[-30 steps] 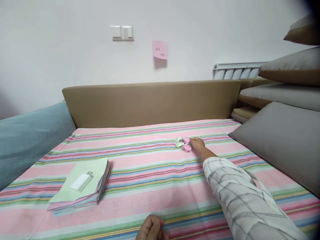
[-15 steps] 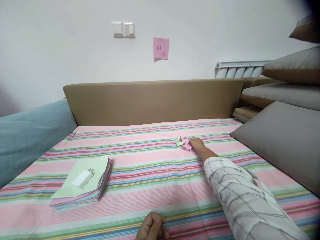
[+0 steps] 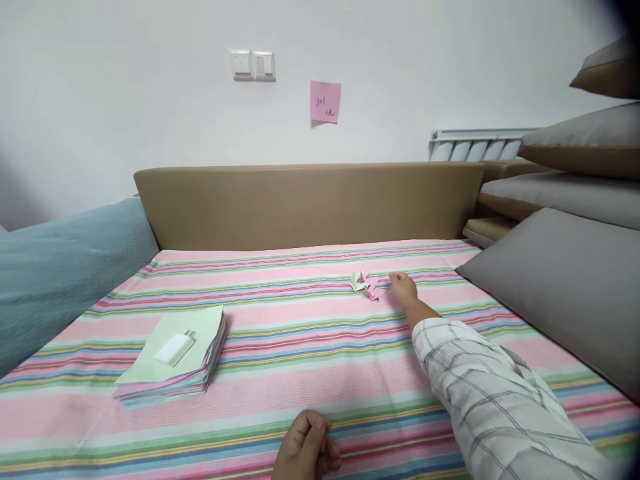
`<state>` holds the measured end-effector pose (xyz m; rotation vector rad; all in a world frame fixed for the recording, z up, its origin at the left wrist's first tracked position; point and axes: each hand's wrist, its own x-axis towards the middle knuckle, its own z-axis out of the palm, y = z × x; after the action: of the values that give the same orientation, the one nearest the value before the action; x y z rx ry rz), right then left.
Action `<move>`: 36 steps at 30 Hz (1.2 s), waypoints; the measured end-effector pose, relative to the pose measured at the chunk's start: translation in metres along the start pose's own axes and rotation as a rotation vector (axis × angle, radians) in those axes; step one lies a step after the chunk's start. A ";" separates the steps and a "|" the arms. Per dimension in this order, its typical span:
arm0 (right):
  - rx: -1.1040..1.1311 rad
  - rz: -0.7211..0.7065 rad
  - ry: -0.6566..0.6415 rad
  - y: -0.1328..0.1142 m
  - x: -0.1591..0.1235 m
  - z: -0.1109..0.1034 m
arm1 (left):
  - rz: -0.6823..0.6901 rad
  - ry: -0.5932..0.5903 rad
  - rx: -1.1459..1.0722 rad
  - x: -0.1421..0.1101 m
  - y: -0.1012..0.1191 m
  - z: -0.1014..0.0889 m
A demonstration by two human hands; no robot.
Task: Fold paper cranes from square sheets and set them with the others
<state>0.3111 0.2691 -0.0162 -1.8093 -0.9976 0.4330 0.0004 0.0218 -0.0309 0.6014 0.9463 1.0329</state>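
My right hand (image 3: 403, 289) is stretched out over the striped cloth with its fingers curled in, and no object shows in them. Just left of it lie small folded paper pieces: a pink one (image 3: 373, 291) and a pale green one (image 3: 357, 282), close together. A narrow gap separates the hand from the pink folded paper. Nearest to me, my left hand (image 3: 307, 445) rests low in the middle, fingers curled and thumb against the index finger. Nothing can be seen in that hand.
On the left, a white charger plug (image 3: 175, 349) lies on a stack of coloured paper (image 3: 207, 333). A brown padded backrest (image 3: 310, 207) runs along the far side. Grey cushions (image 3: 560, 267) are piled at the right, and a blue-covered armrest (image 3: 75, 273) stands at the left.
My right hand has drawn back to the right, away from the pink folded paper, and its fingers have curled in. My left hand stays nearly where it was. The view has shifted slightly.
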 end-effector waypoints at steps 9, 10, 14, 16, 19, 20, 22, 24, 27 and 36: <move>0.273 -0.120 -0.078 -0.038 -0.114 -0.036 | 0.127 0.010 0.112 -0.022 0.005 0.010; 0.302 -0.119 -0.113 -0.040 -0.135 -0.042 | 0.147 -0.005 0.171 -0.025 0.009 0.008; 0.641 0.022 -0.271 -0.047 -0.216 -0.069 | 0.578 0.160 0.866 -0.032 0.055 -0.015; 0.801 0.114 -0.295 -0.052 -0.249 -0.079 | 0.752 0.365 1.147 -0.034 0.095 -0.034; 0.976 0.189 -0.311 -0.056 -0.285 -0.084 | 0.793 0.483 1.248 -0.033 0.156 -0.067; 0.995 0.211 -0.329 -0.054 -0.293 -0.083 | 0.793 0.493 1.287 -0.032 0.173 -0.078; 0.967 0.242 -0.381 -0.048 -0.302 -0.076 | 0.760 0.462 1.373 -0.028 0.198 -0.099; 0.913 0.219 -0.415 -0.040 -0.304 -0.067 | 0.698 0.397 1.454 -0.022 0.214 -0.116; 0.818 0.157 -0.397 -0.030 -0.299 -0.056 | 0.606 0.330 1.529 -0.012 0.225 -0.136; 0.624 0.116 -0.434 -0.023 -0.288 -0.045 | 0.476 0.311 1.438 0.001 0.233 -0.155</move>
<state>0.1584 0.0194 -0.0156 -1.2283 -0.9066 1.1105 -0.2388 0.1187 0.0790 1.9535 1.8469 0.7074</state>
